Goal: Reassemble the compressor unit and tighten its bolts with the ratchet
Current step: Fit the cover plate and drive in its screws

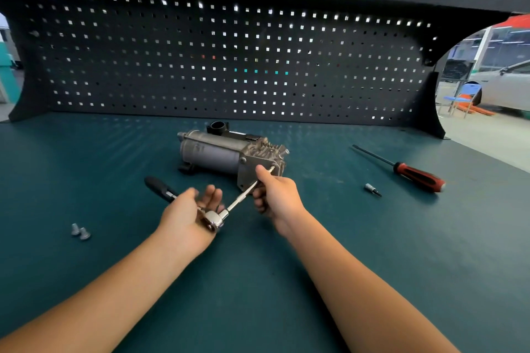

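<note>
Cradling the ratchet [213, 219] head, your left hand [183, 216] lies palm-up, fingers loose and uncurled. Your right hand [276, 195] pinches the extension bar [240, 201] against the compressor [212, 152], mid-bench; the bolt is hard to make out.

The bench top [258, 309] is dark teal. Beyond the right hand [276, 198], the compressor [212, 152] is dull grey; the pegboard [229, 66] behind is black, gridded with square holes. At the left hand [186, 215], the ratchet [213, 219] is chrome with a black handle. Right of the right hand, the screwdriver [415, 175] has a red-and-black handle.
</note>
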`<state>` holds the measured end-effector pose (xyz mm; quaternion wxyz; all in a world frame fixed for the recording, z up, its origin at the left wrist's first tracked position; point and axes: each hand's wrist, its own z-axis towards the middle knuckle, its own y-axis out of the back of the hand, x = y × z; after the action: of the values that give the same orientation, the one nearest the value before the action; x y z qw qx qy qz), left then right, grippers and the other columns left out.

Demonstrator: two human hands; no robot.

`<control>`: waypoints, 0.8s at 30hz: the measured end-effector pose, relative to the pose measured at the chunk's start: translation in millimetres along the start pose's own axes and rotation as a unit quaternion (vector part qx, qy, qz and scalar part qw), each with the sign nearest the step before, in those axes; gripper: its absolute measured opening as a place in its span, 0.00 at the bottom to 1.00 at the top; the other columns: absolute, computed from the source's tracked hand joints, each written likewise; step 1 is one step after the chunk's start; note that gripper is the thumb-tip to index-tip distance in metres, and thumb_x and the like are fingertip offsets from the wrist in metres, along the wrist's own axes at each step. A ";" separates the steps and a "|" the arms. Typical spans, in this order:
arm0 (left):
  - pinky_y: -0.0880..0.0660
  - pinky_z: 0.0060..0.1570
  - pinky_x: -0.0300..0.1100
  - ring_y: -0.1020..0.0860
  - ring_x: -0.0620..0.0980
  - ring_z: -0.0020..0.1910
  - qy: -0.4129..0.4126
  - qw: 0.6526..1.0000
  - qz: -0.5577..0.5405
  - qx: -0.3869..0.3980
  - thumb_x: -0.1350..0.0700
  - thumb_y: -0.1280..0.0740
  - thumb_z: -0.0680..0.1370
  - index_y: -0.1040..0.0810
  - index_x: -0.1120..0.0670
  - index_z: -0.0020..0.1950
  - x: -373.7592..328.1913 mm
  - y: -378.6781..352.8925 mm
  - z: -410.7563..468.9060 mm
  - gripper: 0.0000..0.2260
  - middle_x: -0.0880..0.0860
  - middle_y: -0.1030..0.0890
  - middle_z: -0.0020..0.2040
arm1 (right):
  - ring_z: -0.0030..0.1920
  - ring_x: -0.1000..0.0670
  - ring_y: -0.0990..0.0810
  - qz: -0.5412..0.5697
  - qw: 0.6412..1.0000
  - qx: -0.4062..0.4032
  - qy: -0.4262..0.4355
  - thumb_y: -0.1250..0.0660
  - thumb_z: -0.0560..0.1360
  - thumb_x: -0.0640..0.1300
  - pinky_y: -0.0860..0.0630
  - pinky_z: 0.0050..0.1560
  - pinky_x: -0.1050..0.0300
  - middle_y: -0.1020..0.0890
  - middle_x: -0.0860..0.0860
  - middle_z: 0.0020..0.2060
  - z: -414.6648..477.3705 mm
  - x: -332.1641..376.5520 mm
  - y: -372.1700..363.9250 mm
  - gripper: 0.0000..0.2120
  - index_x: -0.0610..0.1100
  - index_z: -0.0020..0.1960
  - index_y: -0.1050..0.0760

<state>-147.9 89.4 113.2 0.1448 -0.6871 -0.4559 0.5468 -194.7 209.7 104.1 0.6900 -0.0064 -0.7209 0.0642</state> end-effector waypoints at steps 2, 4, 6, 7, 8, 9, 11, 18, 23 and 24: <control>0.30 0.35 0.40 0.22 0.42 0.21 -0.014 1.000 0.010 0.000 0.57 0.47 0.83 0.33 0.52 0.42 0.4 -0.7 -1.9 0.11 0.46 0.23 0.21 | 0.18 0.57 0.31 -0.013 1.000 0.003 0.009 0.40 0.79 0.51 0.36 0.22 0.67 0.27 0.55 0.18 -0.3 -1.5 0.5 0.17 0.42 0.35 0.30; 0.29 0.36 0.39 0.21 0.42 0.23 -0.073 0.996 0.042 0.029 0.58 0.47 0.83 0.31 0.51 0.44 -1.5 -2.5 -4.7 0.10 0.46 0.22 0.22 | 0.18 0.57 0.31 -0.028 0.999 0.006 0.014 0.42 0.80 0.51 0.37 0.21 0.68 0.26 0.55 0.19 -1.5 -1.2 0.5 0.18 0.42 0.36 0.29; 0.27 0.36 0.37 0.21 0.41 0.25 -0.192 0.969 0.137 0.073 0.61 0.47 0.82 0.30 0.50 0.46 -3.6 -2.7 -7.7 0.10 0.46 0.22 0.23 | 0.18 0.57 0.31 -0.033 0.999 0.012 0.010 0.44 0.80 0.52 0.38 0.21 0.69 0.25 0.55 0.19 -3.3 -0.4 -0.2 0.19 0.42 0.36 0.29; 0.26 0.35 0.35 0.21 0.41 0.27 -0.271 0.935 0.207 0.095 0.63 0.47 0.82 0.31 0.48 0.47 -3.7 -2.5 -10.7 0.11 0.46 0.22 0.24 | 0.18 0.57 0.31 -0.035 0.999 0.014 0.008 0.44 0.80 0.52 0.38 0.21 0.69 0.25 0.54 0.19 -4.1 -0.2 -0.5 0.19 0.42 0.37 0.29; 0.27 0.35 0.32 0.22 0.40 0.28 -0.349 0.889 0.272 0.119 0.64 0.47 0.81 0.31 0.47 0.48 -2.6 -1.3 -13.3 0.12 0.46 0.22 0.25 | 0.18 0.56 0.31 -0.035 0.999 0.016 0.005 0.45 0.80 0.52 0.38 0.21 0.69 0.25 0.54 0.19 -4.9 0.1 -0.7 0.20 0.41 0.37 0.28; 0.28 0.36 0.29 0.22 0.39 0.30 -0.414 0.838 0.324 0.145 0.64 0.46 0.81 0.31 0.46 0.49 -0.6 0.2 -16.5 0.13 0.46 0.21 0.26 | 0.18 0.56 0.31 -0.034 0.999 0.016 0.003 0.45 0.80 0.52 0.38 0.20 0.69 0.25 0.54 0.19 -5.1 0.2 -0.6 0.20 0.40 0.38 0.27; 0.31 0.39 0.25 0.23 0.38 0.33 -0.487 0.756 0.388 0.202 0.62 0.43 0.80 0.31 0.45 0.50 4.9 3.4 -22.6 0.11 0.47 0.21 0.28 | 0.18 0.56 0.30 -0.027 1.000 0.013 0.002 0.45 0.80 0.52 0.37 0.21 0.68 0.25 0.54 0.20 -5.8 0.1 -0.1 0.20 0.39 0.39 0.26; 0.29 0.34 0.28 0.23 0.41 0.28 -0.430 0.789 0.359 0.252 0.62 0.43 0.81 0.31 0.46 0.52 16.8 -2.0 -39.3 0.10 0.49 0.22 0.27 | 0.23 0.54 0.24 0.055 0.998 -0.006 0.011 0.40 0.79 0.48 0.28 0.30 0.61 0.19 0.52 0.27 -11.4 1.3 1.2 0.13 0.40 0.43 0.25; 0.23 0.27 0.36 0.24 0.44 0.22 -0.198 0.963 0.121 0.136 0.59 0.42 0.82 0.28 0.52 0.46 3.8 -9.4 -28.9 0.07 0.48 0.25 0.22 | 0.21 0.57 0.27 0.080 0.997 -0.011 0.007 0.37 0.78 0.47 0.32 0.23 0.67 0.19 0.51 0.26 -9.4 2.9 0.6 0.12 0.40 0.42 0.25; 0.23 0.26 0.37 0.24 0.44 0.21 -0.138 0.983 0.064 0.107 0.58 0.42 0.82 0.27 0.53 0.44 0.9 -9.6 -24.3 0.07 0.48 0.25 0.21 | 0.21 0.57 0.27 0.081 0.997 -0.015 0.005 0.36 0.78 0.47 0.32 0.23 0.67 0.19 0.50 0.27 -8.3 2.9 0.2 0.12 0.40 0.41 0.25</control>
<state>-130.9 102.7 128.0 0.1175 -0.6132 -0.3659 0.6902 -186.6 210.8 107.3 0.6863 -0.0756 -0.7151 0.1096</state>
